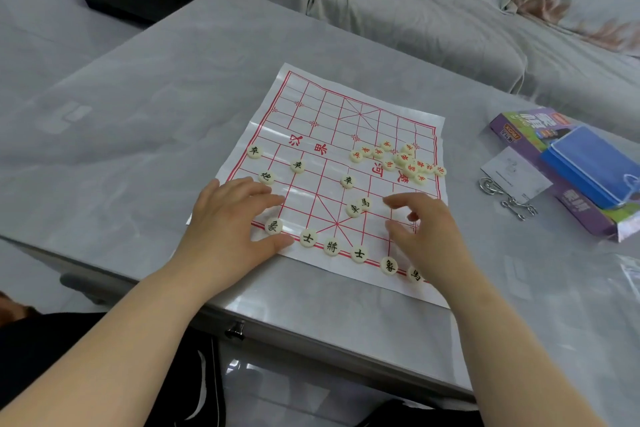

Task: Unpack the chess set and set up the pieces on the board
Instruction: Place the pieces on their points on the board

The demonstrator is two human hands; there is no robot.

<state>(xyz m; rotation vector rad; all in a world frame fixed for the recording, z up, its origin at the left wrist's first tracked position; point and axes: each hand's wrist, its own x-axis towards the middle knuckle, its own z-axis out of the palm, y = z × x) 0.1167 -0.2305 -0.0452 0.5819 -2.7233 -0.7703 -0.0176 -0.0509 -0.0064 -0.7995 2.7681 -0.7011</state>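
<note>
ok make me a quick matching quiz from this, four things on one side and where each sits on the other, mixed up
Things:
1. red-lettered pieces
2. blue case
3. metal wire puzzle
4. left hand

Places:
A. lying on top of the purple box
B. heaped near the right edge of the board
C. on the table, between board and box
D. flat on the board's near left corner

Pairs: 1-B, 2-A, 3-C, 4-D
</note>
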